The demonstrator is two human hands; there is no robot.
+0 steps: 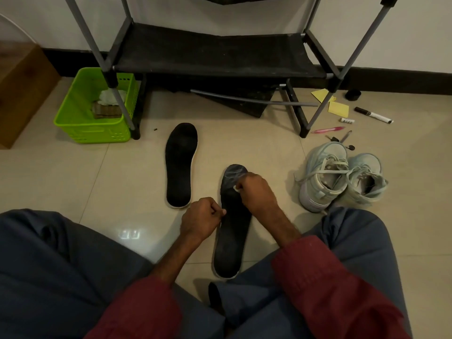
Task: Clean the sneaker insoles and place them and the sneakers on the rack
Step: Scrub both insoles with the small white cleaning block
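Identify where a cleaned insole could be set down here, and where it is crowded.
Free: the black fabric rack shelf, and the beige floor tiles bordered by the green plastic basket and the black foam insole lying alone. Crowded: right of the rack, where yellow paper notes, a marker and pale blue sneakers lie.

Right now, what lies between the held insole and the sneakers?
Only bare floor tile, in the head view; the right hand presses a wipe on the insole.

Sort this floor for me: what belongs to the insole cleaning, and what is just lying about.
Job: near insole, left hand pinching its edge, right hand holding a white wad on it; far insole; sneakers; rack.
Lying about: yellow notes, marker, pink pen, keys, black cap, cardboard box.
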